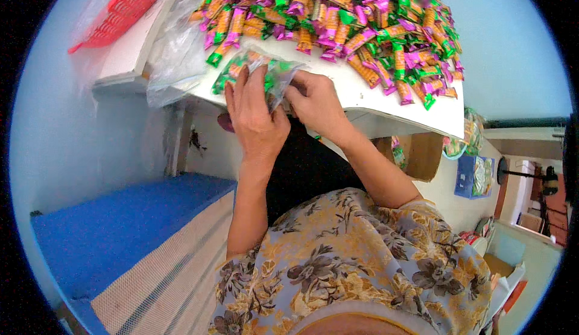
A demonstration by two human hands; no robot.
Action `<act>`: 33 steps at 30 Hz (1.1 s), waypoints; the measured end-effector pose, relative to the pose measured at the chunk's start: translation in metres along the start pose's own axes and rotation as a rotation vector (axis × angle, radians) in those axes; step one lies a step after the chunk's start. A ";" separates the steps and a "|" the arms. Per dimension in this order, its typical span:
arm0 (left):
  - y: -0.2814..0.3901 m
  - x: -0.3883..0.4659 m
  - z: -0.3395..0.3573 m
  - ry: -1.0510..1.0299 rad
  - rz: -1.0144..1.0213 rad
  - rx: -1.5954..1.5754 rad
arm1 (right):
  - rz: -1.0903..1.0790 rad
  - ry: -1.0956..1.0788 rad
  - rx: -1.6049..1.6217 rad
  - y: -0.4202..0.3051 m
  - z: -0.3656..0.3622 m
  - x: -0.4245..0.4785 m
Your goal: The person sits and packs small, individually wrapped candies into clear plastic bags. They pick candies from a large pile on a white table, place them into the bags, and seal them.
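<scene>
A clear plastic bag (285, 71) with small green and orange wrapped pieces in it lies at the near edge of the white table (362, 96). My left hand (255, 109) rests over the bag, its fingers spread on the filled part and covering much of it. My right hand (314, 102) pinches the bag's side with thumb and curled fingers. Just beyond both hands spreads a large heap of small wrapped snack sticks (334, 23) in orange, pink and green wrappers. Part of the bag under my fingers is hidden.
Left of the heap lie loose clear plastic bags (176, 59) and a red plastic basket (122, 11). A cardboard box (423, 154) stands below the table's right side, with a blue crate (472, 176) farther off. A blue-topped bed or bench (131, 217) is at my left.
</scene>
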State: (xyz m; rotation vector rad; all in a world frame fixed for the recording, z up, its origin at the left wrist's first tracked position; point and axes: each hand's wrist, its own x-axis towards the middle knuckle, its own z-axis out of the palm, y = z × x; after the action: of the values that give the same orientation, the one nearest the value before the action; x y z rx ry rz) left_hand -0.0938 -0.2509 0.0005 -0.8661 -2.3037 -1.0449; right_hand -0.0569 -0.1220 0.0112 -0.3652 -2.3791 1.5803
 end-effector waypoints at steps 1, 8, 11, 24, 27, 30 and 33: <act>0.000 0.000 0.001 0.001 0.010 0.004 | -0.048 0.101 -0.013 0.003 -0.006 -0.005; 0.002 -0.001 0.001 0.003 0.011 0.046 | -0.304 0.696 -0.496 0.029 -0.089 -0.030; 0.000 -0.002 0.005 0.010 0.024 0.060 | -0.294 0.806 -0.835 0.043 -0.118 -0.030; 0.001 0.000 0.003 0.046 0.019 0.052 | 0.048 0.688 -0.825 0.055 -0.129 -0.026; 0.002 0.001 0.005 0.059 0.018 0.046 | 0.029 0.726 -0.737 0.060 -0.135 -0.027; 0.002 0.002 0.007 0.090 0.023 0.058 | 0.020 0.787 -0.583 0.054 -0.141 -0.032; 0.001 0.001 0.006 0.115 0.009 0.042 | 0.065 0.802 -0.389 0.035 -0.140 -0.046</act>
State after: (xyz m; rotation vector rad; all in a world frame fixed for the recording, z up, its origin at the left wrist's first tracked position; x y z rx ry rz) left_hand -0.0948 -0.2456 -0.0017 -0.7787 -2.2164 -1.0121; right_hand 0.0377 -0.0044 0.0277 -0.9502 -1.9949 0.7401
